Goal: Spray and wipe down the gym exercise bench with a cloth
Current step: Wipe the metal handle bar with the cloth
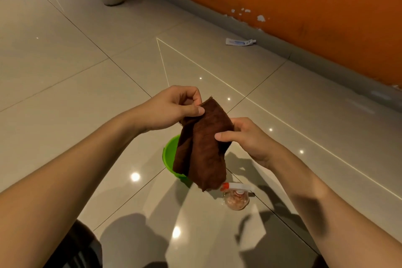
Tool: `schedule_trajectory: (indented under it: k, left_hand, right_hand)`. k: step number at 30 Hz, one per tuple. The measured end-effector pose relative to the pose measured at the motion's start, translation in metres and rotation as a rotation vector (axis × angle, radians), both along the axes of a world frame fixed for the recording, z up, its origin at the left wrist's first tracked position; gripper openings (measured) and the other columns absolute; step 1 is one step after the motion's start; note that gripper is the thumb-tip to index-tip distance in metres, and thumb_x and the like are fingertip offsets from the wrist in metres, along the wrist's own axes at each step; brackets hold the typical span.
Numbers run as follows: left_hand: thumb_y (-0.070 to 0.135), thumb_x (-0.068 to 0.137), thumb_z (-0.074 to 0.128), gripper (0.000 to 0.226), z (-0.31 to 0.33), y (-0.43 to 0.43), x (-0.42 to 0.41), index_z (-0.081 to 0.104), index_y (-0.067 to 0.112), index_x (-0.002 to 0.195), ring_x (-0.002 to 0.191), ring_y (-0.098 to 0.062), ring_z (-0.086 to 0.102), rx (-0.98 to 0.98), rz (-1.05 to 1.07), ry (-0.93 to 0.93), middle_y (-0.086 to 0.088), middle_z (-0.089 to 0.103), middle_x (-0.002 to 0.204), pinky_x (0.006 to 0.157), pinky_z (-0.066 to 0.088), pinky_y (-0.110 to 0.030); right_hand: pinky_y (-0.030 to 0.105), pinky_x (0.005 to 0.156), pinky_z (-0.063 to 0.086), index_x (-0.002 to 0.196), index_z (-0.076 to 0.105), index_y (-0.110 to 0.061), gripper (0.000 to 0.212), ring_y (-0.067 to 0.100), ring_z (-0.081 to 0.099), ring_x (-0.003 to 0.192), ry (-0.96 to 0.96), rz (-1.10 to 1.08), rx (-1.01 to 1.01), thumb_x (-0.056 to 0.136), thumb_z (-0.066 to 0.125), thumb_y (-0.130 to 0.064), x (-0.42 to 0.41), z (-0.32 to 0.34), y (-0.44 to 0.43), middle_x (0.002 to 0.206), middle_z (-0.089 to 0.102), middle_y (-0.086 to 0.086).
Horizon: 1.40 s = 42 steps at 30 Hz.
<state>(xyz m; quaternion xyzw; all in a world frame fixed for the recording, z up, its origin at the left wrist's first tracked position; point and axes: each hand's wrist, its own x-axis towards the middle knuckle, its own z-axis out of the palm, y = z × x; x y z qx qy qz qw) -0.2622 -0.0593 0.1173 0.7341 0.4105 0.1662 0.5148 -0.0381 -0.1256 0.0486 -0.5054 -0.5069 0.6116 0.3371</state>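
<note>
You hold the brown cloth (204, 143) in both hands. Your left hand (171, 109) pinches its upper corner between the thumb and curled fingers. Your right hand (248, 139) clamps the opposite edge a little lower, with the thumb laid across the front face and the other fingers curled behind. The cloth hangs folded from these two grips. Its long axis runs down from your fingertips and slightly toward you, and its loose end dangles below both hands.

The spray bottle (236, 197) stands upright on the floor, below your right fingers and a little nearer your body, just beside the cloth's hanging tip as seen from here. Its orange nozzle points toward your left side. Your right hand is the nearer one to it. The green basin (169, 154) sits below your left fingers, partly hidden behind the cloth.

The bench itself is out of sight, so spraying has likely not begun. To reach the bottle, you would probably let your left pinch carry the whole cloth, then drop your right hand straight down.
</note>
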Motion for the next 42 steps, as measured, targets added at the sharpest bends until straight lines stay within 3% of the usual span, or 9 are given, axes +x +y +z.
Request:
schedule_trajectory:
  k: [5, 13, 18, 23, 27, 31, 33, 37, 42]
  left_hand:
    - [0.014, 0.098, 0.067, 0.018, -0.010, 0.010, 0.000, 0.056, 0.015, 0.084, 0.068, -0.018, 0.046, -0.011, 0.016, -0.028, -0.004, 0.051, 0.070, 0.061, 0.039, -0.028]
    - [0.017, 0.091, 0.077, 0.009, 0.001, 0.022, -0.015, 0.070, 0.011, 0.091, 0.075, -0.021, 0.064, -0.169, 0.167, 0.035, -0.010, 0.068, 0.080, 0.076, 0.053, -0.036]
    - [0.005, 0.085, 0.079, 0.018, 0.122, 0.015, -0.026, 0.069, 0.011, 0.099, 0.080, -0.020, 0.066, -0.318, 0.018, -0.025, -0.005, 0.068, 0.081, 0.079, 0.055, -0.033]
    - [-0.006, 0.083, 0.076, 0.033, 0.295, 0.017, -0.037, 0.065, 0.006, 0.111, 0.081, -0.021, 0.063, -0.310, -0.051, -0.045, -0.015, 0.066, 0.089, 0.076, 0.053, -0.027]
    - [-0.003, 0.084, 0.077, 0.032, 0.396, 0.013, -0.039, 0.067, 0.008, 0.112, 0.084, -0.017, 0.065, -0.318, 0.350, -0.313, -0.013, 0.067, 0.092, 0.080, 0.054, -0.027]
    - [0.017, 0.098, 0.062, 0.007, 0.415, -0.029, -0.042, 0.065, 0.016, 0.092, 0.072, -0.016, 0.063, -0.689, 0.804, -0.330, -0.008, 0.066, 0.086, 0.064, 0.052, -0.024]
    - [0.030, 0.102, 0.057, 0.018, 0.408, -0.057, -0.038, 0.064, 0.013, 0.100, 0.069, -0.018, 0.062, -0.968, 0.735, -0.206, -0.008, 0.067, 0.081, 0.062, 0.052, -0.024]
    - [0.026, 0.098, 0.052, 0.020, 0.424, -0.090, -0.024, 0.058, 0.013, 0.111, 0.099, -0.025, 0.066, -1.147, 0.581, -0.294, -0.008, 0.076, 0.092, 0.111, 0.039, -0.044]
    - [0.022, 0.089, 0.057, 0.009, 0.474, -0.090, -0.017, 0.066, 0.020, 0.091, 0.102, -0.020, 0.060, -1.103, 0.423, -0.343, -0.004, 0.069, 0.098, 0.089, 0.037, -0.037]
  right_hand:
    - [0.049, 0.097, 0.053, 0.118, 0.069, 0.003, 0.031, 0.040, 0.070, 0.107, 0.038, 0.009, -0.044, 0.090, 0.072, -0.010, 0.003, 0.000, 0.002, 0.112, 0.074, 0.024]
    - [0.037, 0.083, 0.062, 0.110, 0.072, 0.002, 0.016, 0.031, 0.075, 0.092, -0.116, -0.087, -0.028, 0.096, 0.067, -0.005, -0.004, 0.048, -0.007, 0.103, 0.076, 0.021]
    - [0.025, 0.069, 0.059, 0.098, 0.072, -0.002, 0.005, 0.021, 0.073, 0.082, -0.119, -0.132, -0.174, 0.095, 0.068, -0.004, -0.012, 0.165, -0.031, 0.090, 0.075, 0.012]
    - [0.018, 0.066, 0.051, 0.096, 0.068, 0.008, 0.024, 0.010, 0.068, 0.074, -0.160, -0.088, -0.103, 0.093, 0.070, -0.016, -0.017, 0.343, -0.040, 0.080, 0.069, 0.015]
    - [0.020, 0.071, 0.055, 0.101, 0.072, 0.004, 0.013, 0.019, 0.073, 0.082, -0.158, -0.150, -0.049, 0.096, 0.066, -0.006, -0.026, 0.476, -0.035, 0.087, 0.076, 0.011]
    - [0.019, 0.071, 0.057, 0.106, 0.075, -0.007, 0.013, 0.016, 0.077, 0.088, -0.216, -0.195, -0.104, 0.098, 0.066, -0.011, -0.041, 0.569, -0.031, 0.094, 0.080, 0.006]
    - [0.021, 0.075, 0.059, 0.106, 0.075, -0.007, 0.014, 0.015, 0.076, 0.089, -0.278, -0.193, -0.131, 0.099, 0.065, -0.013, -0.045, 0.593, -0.033, 0.095, 0.079, 0.006]
    - [0.029, 0.078, 0.060, 0.107, 0.074, -0.001, 0.016, 0.023, 0.076, 0.089, -0.270, -0.258, -0.180, 0.100, 0.063, -0.010, -0.050, 0.632, -0.046, 0.096, 0.078, 0.013]
    - [0.027, 0.074, 0.058, 0.107, 0.074, 0.001, 0.016, 0.023, 0.074, 0.086, -0.215, -0.397, -0.156, 0.099, 0.063, -0.008, -0.054, 0.669, -0.060, 0.098, 0.077, 0.017]
